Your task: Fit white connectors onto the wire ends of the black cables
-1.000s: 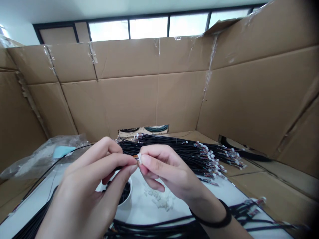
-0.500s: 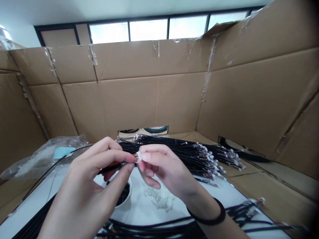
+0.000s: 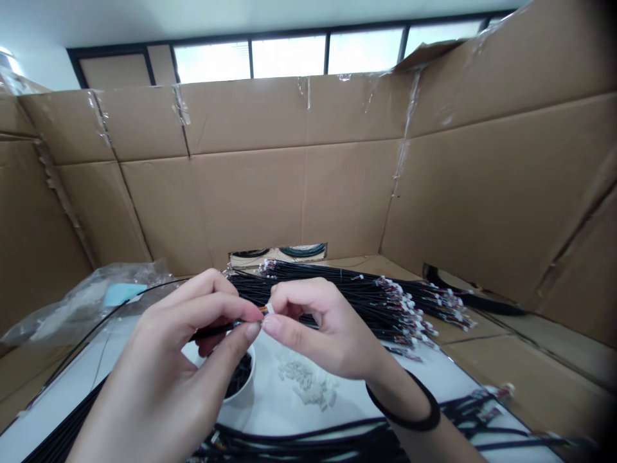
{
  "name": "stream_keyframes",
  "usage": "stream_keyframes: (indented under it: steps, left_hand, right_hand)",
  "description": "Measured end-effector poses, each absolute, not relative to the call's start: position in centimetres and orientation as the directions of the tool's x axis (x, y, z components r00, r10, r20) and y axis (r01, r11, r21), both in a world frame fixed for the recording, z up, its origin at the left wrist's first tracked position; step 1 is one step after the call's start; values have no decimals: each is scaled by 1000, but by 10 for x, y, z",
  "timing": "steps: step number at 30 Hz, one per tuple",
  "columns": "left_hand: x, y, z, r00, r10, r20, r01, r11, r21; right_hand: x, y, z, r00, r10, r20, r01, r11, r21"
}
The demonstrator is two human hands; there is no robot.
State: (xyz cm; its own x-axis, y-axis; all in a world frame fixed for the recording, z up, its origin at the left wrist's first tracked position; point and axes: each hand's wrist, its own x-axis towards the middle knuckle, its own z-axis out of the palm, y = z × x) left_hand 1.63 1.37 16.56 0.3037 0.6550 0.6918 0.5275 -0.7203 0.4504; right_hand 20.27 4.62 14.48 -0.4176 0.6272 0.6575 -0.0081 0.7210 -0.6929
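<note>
My left hand pinches a thin black wire between thumb and forefinger, its coloured conductor ends showing at the tip. My right hand holds a small white plastic connector between its fingertips, right against those wire ends. Behind both hands lies a large bundle of black wires tipped with white connectors. Below my hands are a white bowl holding dark pieces and a scattered heap of small white connectors. My left hand partly hides the bowl.
A black band circles my right wrist. Coiled black wires run along the near edge of the white work surface. A plastic bag lies at left. Taped cardboard walls stand behind and beside the work surface.
My right hand has rotated and its fingers now cover more of the white connector. My two hands have drawn slightly closer, and the left hand still holds the wire.
</note>
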Motion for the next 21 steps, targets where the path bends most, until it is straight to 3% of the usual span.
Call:
stream_keyframes:
  steps: [2,5,8,12,17,21]
  left_hand:
    - [16,14,165,304,650,697,538,-721,437]
    - [14,14,164,319,636,703,546,-729,411]
    - [14,14,164,328,622,711,540,-741,399]
    - [15,14,166,342,605,719,535,-754,381]
    - [16,15,167,351,581,734,542,-766,347]
    - [19,16,167,333,523,785,567,-776,276]
  right_hand:
    - [203,46,144,-344,577,741,55,800,-597]
    - [202,45,143,-227,380,897,174,922,-346]
    - [201,42,143,-204,228,952,275,947,-168]
    - [201,37,143,-223,101,970,375,927,-10]
    - [201,33,143,-293,51,955,541,832,122]
    - [198,34,142,-327,-8,945,571,795,204]
